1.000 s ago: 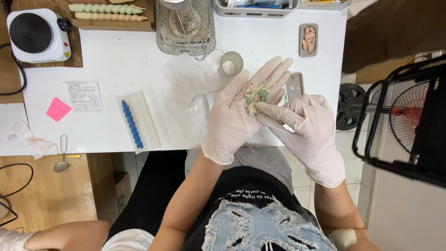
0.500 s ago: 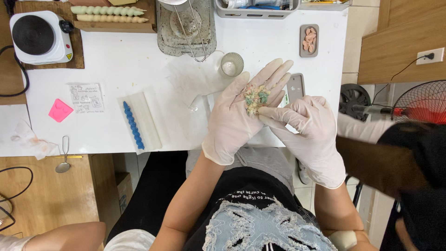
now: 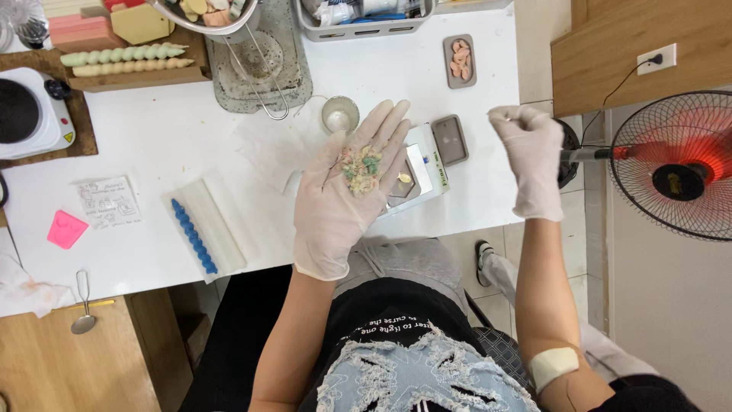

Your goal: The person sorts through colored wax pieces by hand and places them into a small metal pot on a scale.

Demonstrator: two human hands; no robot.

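The white worktop [image 3: 152,145] fills most of what I see below me, pushed against a wood-panelled wall with a socket, and a standing fan [image 3: 671,164] with a red hub sits off its right end over a pale tiled floor. Along the far edge stand a small hotplate [image 3: 27,111], a wooden tray with two twisted candles [image 3: 122,61], green and cream, and a metal bowl of coloured wax pieces [image 3: 210,11] resting on a clear tray, all kept back so the near part stays free for work.

Nearer lies a white mould with a blue twisted candle [image 3: 194,236] in it, laid flat and open side up. A small scale [image 3: 415,172] sits under my left hand, a little glass cup [image 3: 339,114] just beyond it, and a grey dish of pink pieces [image 3: 460,59] farther back.

My left hand [image 3: 343,191], gloved, is held palm up over the scale, fingers spread and flat, so the crumbled wax bits [image 3: 358,166], cream and green, lie loose in the palm without spilling. My right hand [image 3: 530,156], also gloved, is lifted off to the side past the worktop's edge, fingers curled into a closed fist; I cannot tell whether it pinches anything.
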